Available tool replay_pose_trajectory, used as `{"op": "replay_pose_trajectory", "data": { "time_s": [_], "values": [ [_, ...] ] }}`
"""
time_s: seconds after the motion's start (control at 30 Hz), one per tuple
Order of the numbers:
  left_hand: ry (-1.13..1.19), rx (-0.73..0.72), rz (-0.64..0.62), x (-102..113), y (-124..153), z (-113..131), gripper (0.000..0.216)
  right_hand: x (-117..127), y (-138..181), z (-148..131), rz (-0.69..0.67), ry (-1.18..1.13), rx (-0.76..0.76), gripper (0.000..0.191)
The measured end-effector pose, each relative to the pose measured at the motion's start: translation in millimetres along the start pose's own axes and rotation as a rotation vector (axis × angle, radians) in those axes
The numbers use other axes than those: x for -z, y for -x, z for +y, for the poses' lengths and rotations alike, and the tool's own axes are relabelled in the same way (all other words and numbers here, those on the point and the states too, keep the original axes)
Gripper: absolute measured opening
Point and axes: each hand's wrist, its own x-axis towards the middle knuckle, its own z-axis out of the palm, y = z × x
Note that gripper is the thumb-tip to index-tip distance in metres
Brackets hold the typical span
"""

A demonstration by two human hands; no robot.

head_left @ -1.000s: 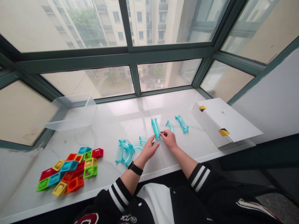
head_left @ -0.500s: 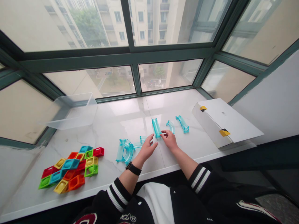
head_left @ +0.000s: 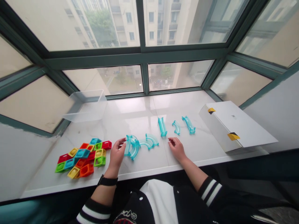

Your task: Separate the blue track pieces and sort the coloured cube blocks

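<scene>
My left hand [head_left: 117, 153] is at the left edge of a cluster of clear teal toy track pieces [head_left: 135, 148], thumb and fingers apart. Whether its fingertips touch the straight piece there I cannot tell. Curved track pieces [head_left: 153, 140] lie just right of that cluster. My right hand [head_left: 177, 149] hovers low over the white counter with loosely bent fingers and nothing in them. Just beyond it lies a straight teal track piece [head_left: 162, 127]. Farther right are a small curved track piece [head_left: 177, 127] and another long track piece [head_left: 188, 125].
Red, yellow, green, blue and orange hollow blocks [head_left: 81, 158] form a flat group at the left. A clear plastic bin [head_left: 86, 116] stands behind them. A white box [head_left: 235, 124] with yellow-black tape sits at the right. Windows [head_left: 144, 56] border the counter [head_left: 144, 166] at the back.
My left hand has moved left, from near the middle straight track to the left cluster. My right hand has drawn back from that straight track piece, which stays on the counter. The view has shifted.
</scene>
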Motion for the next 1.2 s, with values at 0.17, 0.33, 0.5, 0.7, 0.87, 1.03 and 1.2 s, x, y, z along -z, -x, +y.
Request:
{"op": "replay_pose_trajectory", "data": {
  "time_s": [0.17, 0.33, 0.5, 0.7, 0.87, 1.03, 1.2],
  "values": [
    [-0.132, 0.026, 0.006, 20.8, 9.0, -23.7, 0.049, -1.8, 0.3, 0.5, -0.015, 0.066, 0.054, 0.024],
    [-0.289, -0.029, -0.091, 11.8, 26.0, -30.9, 0.042, -2.4, 0.3, 3.0, -0.030, 0.103, 0.081, 0.023],
    [-0.447, -0.092, -0.114, 0.7, 31.7, -34.7, 0.030, -2.4, 0.4, 3.4, -0.040, 0.127, 0.096, 0.023],
    [-0.444, -0.117, -0.085, 0.8, 27.7, -30.1, 0.025, -2.0, 0.1, 2.2, -0.058, 0.163, 0.117, 0.023],
    [-0.303, -0.115, -0.094, 4.8, 29.6, -13.7, 0.030, -2.0, -0.1, 1.9, -0.059, 0.167, 0.129, 0.023],
    [-0.083, 0.053, -0.105, 10.7, 30.5, -3.9, 0.041, -2.2, -0.2, 1.0, -0.057, 0.166, 0.125, 0.023],
    [0.089, 0.108, -0.100, 16.8, 29.3, 6.5, 0.048, -1.8, -0.4, 0.7, -0.070, 0.170, 0.126, 0.023]
  ]
}}
